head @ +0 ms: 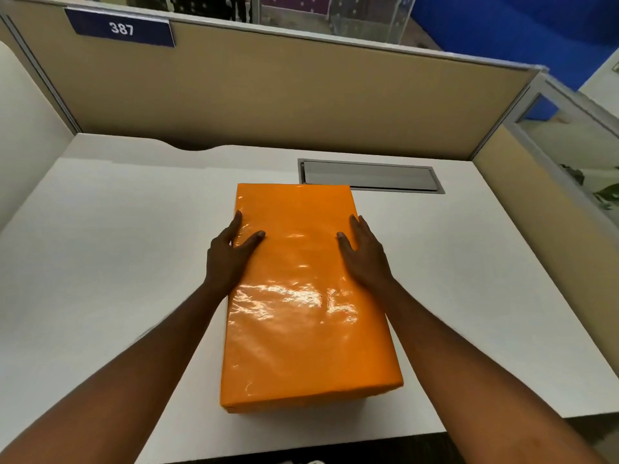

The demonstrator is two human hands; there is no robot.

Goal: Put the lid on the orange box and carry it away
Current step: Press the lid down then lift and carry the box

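The orange box [301,329] stands on the white desk [117,246], its glossy orange lid [294,212] lying flat over the top and hiding the inside. My left hand [227,256] clasps the lid's left edge, thumb on top and fingers down the side. My right hand [365,256] clasps the right edge the same way. Both hands sit at the far half of the box. I cannot tell whether the box rests on the desk or is slightly raised.
A grey metal cable hatch [371,175] is set into the desk just behind the box on the right. Beige partition walls [268,95] close the desk at the back and right. A blue sign reading 387 [120,28] hangs at the upper left.
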